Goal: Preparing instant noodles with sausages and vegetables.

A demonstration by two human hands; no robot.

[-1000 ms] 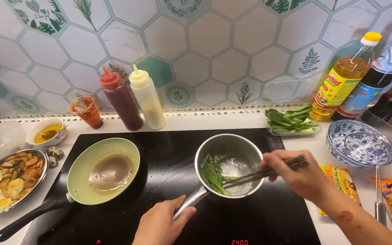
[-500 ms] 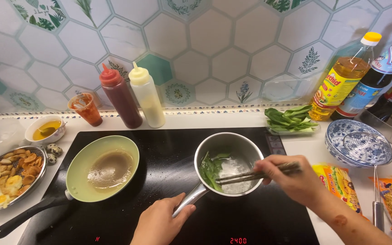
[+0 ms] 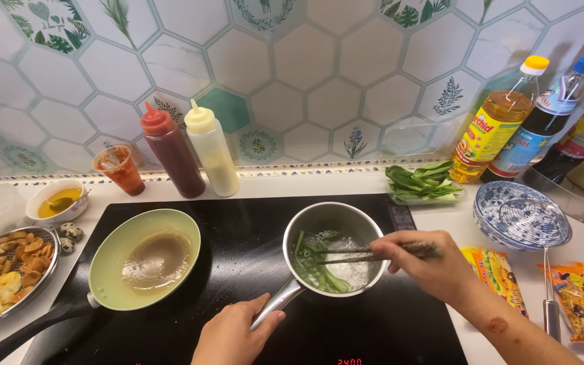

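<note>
where hexagon tiles [image 3: 305,61] back it, black hob [image 3: 251,243] bears saucepan [image 3: 332,247]

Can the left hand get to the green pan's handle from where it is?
Probably yes. The left hand grips the saucepan handle, and the green pan's black handle lies to its left over bare cooktop with nothing between. It must let go first.
</note>
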